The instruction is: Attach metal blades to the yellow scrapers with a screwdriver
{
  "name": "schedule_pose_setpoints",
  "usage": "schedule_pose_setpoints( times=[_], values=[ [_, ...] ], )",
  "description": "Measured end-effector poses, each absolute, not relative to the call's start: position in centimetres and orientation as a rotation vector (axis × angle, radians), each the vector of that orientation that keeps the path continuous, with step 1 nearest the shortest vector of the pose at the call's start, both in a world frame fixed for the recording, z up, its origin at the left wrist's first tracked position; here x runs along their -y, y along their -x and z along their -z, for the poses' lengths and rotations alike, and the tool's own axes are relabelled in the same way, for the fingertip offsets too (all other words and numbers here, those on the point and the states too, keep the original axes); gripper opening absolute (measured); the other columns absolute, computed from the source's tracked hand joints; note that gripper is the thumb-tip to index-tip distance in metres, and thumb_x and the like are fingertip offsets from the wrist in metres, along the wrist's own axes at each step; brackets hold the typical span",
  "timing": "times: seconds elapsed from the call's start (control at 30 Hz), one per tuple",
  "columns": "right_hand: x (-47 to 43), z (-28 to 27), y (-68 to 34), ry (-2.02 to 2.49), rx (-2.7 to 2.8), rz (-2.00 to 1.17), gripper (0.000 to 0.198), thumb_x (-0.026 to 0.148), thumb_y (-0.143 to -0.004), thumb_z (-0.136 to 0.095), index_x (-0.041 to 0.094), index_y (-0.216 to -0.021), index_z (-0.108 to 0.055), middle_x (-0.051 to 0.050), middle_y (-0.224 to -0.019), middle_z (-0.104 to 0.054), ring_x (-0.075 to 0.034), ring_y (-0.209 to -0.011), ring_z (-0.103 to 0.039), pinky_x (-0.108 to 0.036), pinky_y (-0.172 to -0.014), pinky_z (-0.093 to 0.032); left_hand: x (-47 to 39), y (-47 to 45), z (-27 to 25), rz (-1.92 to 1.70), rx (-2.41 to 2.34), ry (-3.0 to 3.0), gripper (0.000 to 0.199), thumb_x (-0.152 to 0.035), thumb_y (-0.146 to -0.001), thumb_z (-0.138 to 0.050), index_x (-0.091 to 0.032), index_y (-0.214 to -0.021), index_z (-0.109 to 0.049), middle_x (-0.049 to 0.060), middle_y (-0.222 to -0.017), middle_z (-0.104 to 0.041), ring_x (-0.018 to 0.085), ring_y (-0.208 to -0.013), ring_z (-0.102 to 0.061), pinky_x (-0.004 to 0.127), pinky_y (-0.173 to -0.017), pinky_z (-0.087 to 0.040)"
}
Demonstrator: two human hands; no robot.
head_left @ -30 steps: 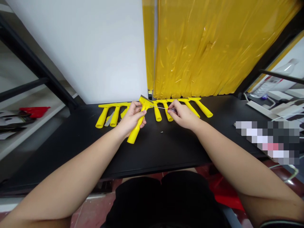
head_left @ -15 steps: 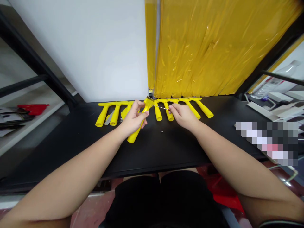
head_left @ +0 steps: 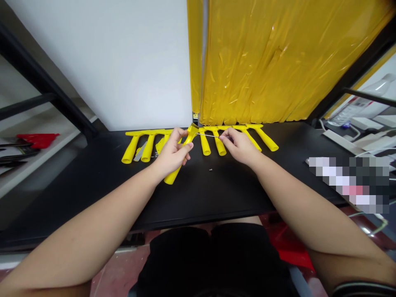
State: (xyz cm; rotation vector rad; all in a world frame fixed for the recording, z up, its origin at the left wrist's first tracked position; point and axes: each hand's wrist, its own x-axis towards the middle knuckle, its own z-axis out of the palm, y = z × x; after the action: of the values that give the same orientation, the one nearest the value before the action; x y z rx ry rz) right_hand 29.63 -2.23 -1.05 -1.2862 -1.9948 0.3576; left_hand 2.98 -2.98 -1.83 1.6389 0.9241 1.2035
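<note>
My left hand [head_left: 175,153] is closed round a yellow scraper [head_left: 173,175], tilted so its hollow handle points toward me and its head with a dark blade edge faces away. My right hand [head_left: 237,144] pinches a thin screwdriver [head_left: 208,135], whose handle is mostly hidden in the fingers. The shaft's tip meets the scraper's head, or comes very close to it. A tiny screw [head_left: 210,169] lies on the black table [head_left: 235,185] between my forearms. Behind my left hand lie loose grey blades [head_left: 140,152] and small yellow pieces [head_left: 160,145], partly covered.
More yellow scrapers lie in a row along the back, some to the left [head_left: 130,149] and some to the right [head_left: 266,139]. A white panel [head_left: 139,70] and a yellow plastic-wrapped stack [head_left: 256,66] rise behind them. A plastic bottle [head_left: 361,101] lies at the right.
The view has shifted slightly. My left hand still holds the scraper, and the screwdriver in my right hand stays at its head, lying a little flatter.
</note>
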Motion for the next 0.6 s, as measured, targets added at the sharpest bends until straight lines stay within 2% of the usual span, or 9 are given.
schedule_pose_setpoints(
  times=[0.1,0.2,0.27,0.47,0.6],
  values=[
    [2.17,1.09,-29.72,1.260,1.997,-0.375,0.031,0.045,-0.106,-0.045,0.022,-0.091,-0.059,-0.005,-0.080,-0.066,-0.022,-0.075,-0.059,-0.037,-0.072,-0.043,3.04,-3.02,1.87,-1.197,-0.914,-1.645,0.032,-0.029,-0.089,-0.073,-0.025,-0.107,-0.047,0.006,-0.128,-0.060,0.004,-0.051,-0.059,0.019,-0.037,-0.044],
    [2.35,1.33,-29.78,1.193,1.986,-0.480,0.021,0.045,-0.103,-0.053,0.025,-0.108,-0.054,0.000,-0.079,-0.061,-0.020,-0.069,-0.056,-0.035,-0.068,-0.043,2.98,-2.95,1.95,-1.196,-0.909,-1.611,0.034,-0.027,-0.088,-0.076,-0.026,-0.108,-0.048,0.004,-0.123,-0.062,0.005,-0.051,-0.060,0.019,-0.037,-0.044],
    [2.47,1.46,-29.83,1.184,1.994,-0.511,0.023,0.041,-0.099,-0.059,0.026,-0.113,-0.049,0.002,-0.077,-0.058,-0.019,-0.064,-0.051,-0.034,-0.065,-0.042,2.93,-2.89,1.96,-1.206,-0.912,-1.583,0.036,-0.026,-0.086,-0.077,-0.026,-0.107,-0.048,0.004,-0.120,-0.063,0.005,-0.051,-0.060,0.019,-0.037,-0.044],
    [2.29,1.37,-29.78,1.246,1.978,-0.391,0.018,0.041,-0.101,-0.057,0.023,-0.102,-0.055,-0.005,-0.089,-0.066,-0.021,-0.074,-0.058,-0.035,-0.069,-0.043,3.02,-2.84,1.82,-1.207,-0.922,-1.597,0.034,-0.027,-0.088,-0.075,-0.025,-0.108,-0.048,0.003,-0.113,-0.063,0.005,-0.050,-0.059,0.020,-0.036,-0.043],
    [2.14,1.30,-29.69,1.288,2.003,-0.401,0.035,0.048,-0.106,-0.047,0.022,-0.086,-0.059,-0.005,-0.078,-0.065,-0.022,-0.073,-0.059,-0.036,-0.070,-0.043,3.17,-2.98,1.63,-1.200,-0.923,-1.590,0.036,-0.026,-0.085,-0.077,-0.025,-0.107,-0.048,0.004,-0.127,-0.060,0.002,-0.051,-0.057,0.019,-0.036,-0.044]
  ],
)
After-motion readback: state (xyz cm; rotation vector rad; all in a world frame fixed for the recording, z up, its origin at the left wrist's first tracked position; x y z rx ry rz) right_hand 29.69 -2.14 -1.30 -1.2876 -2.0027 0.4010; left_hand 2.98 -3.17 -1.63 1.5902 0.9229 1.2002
